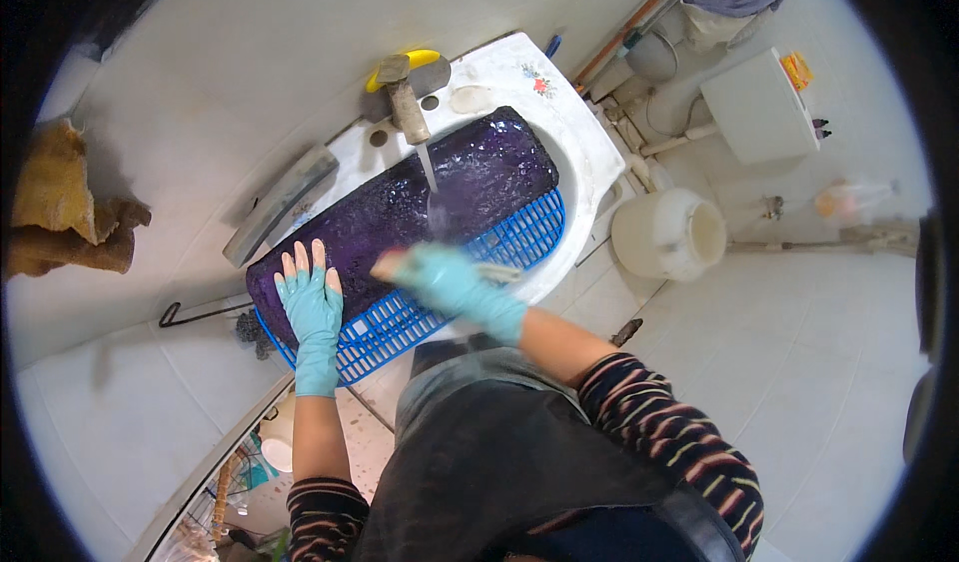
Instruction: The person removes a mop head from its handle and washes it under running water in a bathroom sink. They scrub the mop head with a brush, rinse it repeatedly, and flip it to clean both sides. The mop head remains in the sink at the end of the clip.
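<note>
A long, wet, dark purple piece of material (374,210), its kind unclear, lies across a blue plastic grid rack (517,228) over the washbasin (592,139). Onto it falls a stream of water from the metal tap (410,112). My left hand (309,292), in a teal glove with bare fingertips, presses flat near the piece's left end, fingers slightly apart. Blurred, my right hand (442,277) wears a similar glove and is over the lower middle of the piece. It grips a tool with a pale handle (500,271); the working end is hidden.
A grey strip (281,202) leans at the basin's left edge by the wall. Right of the basin stands a whitish plastic drum (652,232), with a white cistern (764,112) beyond it. A brown cloth (75,240) hangs at far left. A metal hook rod (202,316) juts out below.
</note>
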Action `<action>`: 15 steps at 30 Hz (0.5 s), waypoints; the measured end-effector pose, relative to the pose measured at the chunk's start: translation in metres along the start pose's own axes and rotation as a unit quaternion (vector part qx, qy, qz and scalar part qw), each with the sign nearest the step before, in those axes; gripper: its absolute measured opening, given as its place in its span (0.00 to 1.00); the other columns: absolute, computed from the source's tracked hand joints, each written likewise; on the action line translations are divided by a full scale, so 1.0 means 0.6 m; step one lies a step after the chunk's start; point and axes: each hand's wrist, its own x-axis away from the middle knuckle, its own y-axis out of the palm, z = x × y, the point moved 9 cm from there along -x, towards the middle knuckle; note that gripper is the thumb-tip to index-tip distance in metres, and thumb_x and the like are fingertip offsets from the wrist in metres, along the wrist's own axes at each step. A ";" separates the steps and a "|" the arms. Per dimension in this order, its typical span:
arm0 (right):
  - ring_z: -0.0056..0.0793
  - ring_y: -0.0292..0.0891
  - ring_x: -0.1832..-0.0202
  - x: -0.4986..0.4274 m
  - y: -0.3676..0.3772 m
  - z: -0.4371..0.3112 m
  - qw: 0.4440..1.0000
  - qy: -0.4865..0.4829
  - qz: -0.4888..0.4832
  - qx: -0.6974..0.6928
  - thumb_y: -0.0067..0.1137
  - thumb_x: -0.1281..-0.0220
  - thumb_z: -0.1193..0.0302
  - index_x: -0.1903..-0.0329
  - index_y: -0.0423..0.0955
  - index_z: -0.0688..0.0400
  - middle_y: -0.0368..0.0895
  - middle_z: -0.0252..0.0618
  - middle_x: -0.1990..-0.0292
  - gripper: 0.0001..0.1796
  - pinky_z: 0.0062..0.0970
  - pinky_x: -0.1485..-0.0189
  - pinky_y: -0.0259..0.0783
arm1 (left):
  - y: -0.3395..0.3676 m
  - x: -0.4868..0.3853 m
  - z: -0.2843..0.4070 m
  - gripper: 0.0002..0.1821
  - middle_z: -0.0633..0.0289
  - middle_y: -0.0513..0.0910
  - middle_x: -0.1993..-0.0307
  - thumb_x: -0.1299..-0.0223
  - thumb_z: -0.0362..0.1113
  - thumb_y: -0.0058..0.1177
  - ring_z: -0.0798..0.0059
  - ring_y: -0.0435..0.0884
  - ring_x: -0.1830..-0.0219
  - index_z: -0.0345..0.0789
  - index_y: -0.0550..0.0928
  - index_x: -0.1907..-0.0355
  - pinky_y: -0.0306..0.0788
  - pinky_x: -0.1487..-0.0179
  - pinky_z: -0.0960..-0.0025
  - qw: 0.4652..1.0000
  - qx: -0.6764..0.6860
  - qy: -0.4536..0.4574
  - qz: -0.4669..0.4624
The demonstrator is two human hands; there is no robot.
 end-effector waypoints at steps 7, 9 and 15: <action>0.45 0.78 0.58 0.093 -0.141 0.265 0.955 0.173 0.235 0.044 0.50 0.36 0.73 0.44 0.76 0.41 0.80 0.44 0.54 0.19 0.35 0.56 0.76 | -0.001 0.004 -0.008 0.29 0.55 0.59 0.29 0.35 0.45 0.46 0.51 0.55 0.28 0.50 0.65 0.30 0.44 0.27 0.47 1.000 -0.003 0.013 0.005; 0.44 0.79 0.59 0.115 -0.190 0.282 0.932 0.235 0.254 0.105 0.51 0.35 0.72 0.46 0.76 0.52 0.80 0.46 0.60 0.16 0.37 0.60 0.75 | 0.003 0.002 -0.008 0.30 0.55 0.59 0.29 0.35 0.45 0.46 0.51 0.55 0.28 0.50 0.64 0.30 0.44 0.27 0.47 1.000 -0.026 0.007 -0.006; 0.43 0.78 0.62 -0.036 -0.021 -0.108 0.995 -0.028 0.096 0.025 0.46 0.40 0.75 0.48 0.73 0.45 0.76 0.47 0.64 0.18 0.43 0.63 0.75 | 0.005 0.005 0.008 0.30 0.54 0.59 0.29 0.35 0.45 0.45 0.48 0.55 0.28 0.48 0.63 0.29 0.44 0.28 0.45 0.999 -0.042 0.018 -0.005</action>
